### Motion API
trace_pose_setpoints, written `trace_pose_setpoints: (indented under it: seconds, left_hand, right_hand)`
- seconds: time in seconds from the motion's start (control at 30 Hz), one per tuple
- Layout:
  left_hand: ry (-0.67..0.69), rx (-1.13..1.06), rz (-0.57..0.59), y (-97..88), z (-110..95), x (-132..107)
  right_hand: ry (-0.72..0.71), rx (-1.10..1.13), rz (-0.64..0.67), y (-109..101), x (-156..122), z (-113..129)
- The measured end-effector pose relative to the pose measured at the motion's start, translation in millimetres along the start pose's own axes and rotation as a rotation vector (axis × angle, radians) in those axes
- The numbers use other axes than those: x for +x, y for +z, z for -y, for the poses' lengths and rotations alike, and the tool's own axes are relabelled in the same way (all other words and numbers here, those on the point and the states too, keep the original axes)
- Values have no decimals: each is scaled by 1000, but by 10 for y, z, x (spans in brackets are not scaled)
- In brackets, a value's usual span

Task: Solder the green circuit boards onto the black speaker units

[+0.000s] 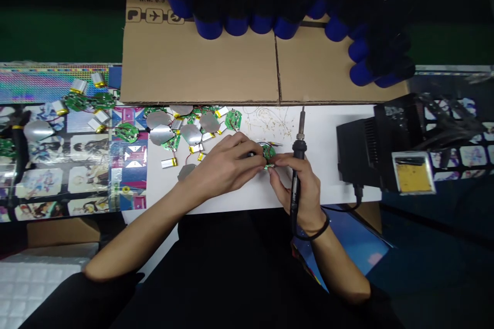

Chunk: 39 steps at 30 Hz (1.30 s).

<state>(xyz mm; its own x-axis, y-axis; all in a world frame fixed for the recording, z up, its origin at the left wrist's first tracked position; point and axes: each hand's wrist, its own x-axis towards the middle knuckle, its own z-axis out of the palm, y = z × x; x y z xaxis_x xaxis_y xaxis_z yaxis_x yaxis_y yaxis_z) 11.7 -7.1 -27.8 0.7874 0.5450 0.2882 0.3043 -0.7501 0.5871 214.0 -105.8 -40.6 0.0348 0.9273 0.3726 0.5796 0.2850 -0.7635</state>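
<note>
My left hand (226,167) and my right hand (303,190) meet over a white sheet (328,136). A small round green circuit board (268,152) sits between them, pinched by my left fingertips, with my right fingers touching its lower edge. A dark item (251,154) shows under my left fingers, too hidden to name. My right palm grips a black soldering iron (297,175), its metal tip (303,118) pointing away from the board. Several pouch batteries (169,163), round green boards (233,120) and silver discs (161,134) lie to the left.
Beyond the sheet lies a flattened cardboard box (200,64), holding several blue-based black cylinders (208,27). A black soldering station (370,139) and a yellow sponge tray (412,177) stand on the right. A printed mat (57,164) at left carries more boards and batteries.
</note>
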Motion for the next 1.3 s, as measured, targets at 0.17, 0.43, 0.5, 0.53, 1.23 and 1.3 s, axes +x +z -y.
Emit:
trace_pose_setpoints:
  seconds: [0.17,0.43,0.5,0.53,1.23,1.3]
  left_hand:
    - [69,107,61,-37,3,82]
    - [76,143,140,-90,5,144]
    - [76,133,178,-117,10,167]
    - [75,124,198,-133,14,179]
    - [116,153,278,-205,39,257]
    - [115,161,284,-210,33,267]
  right_hand:
    - [95,79,-166,-162,-49,56]
    - [175,170,-295,-490,-293,207]
    - [90,30,-280,-523,-404,226]
    - [47,-39,-286,-526,-448,234]
    - [-153,-234,-98,-406,-487,207]
    - [-154,-224,-77,-411,-487,198]
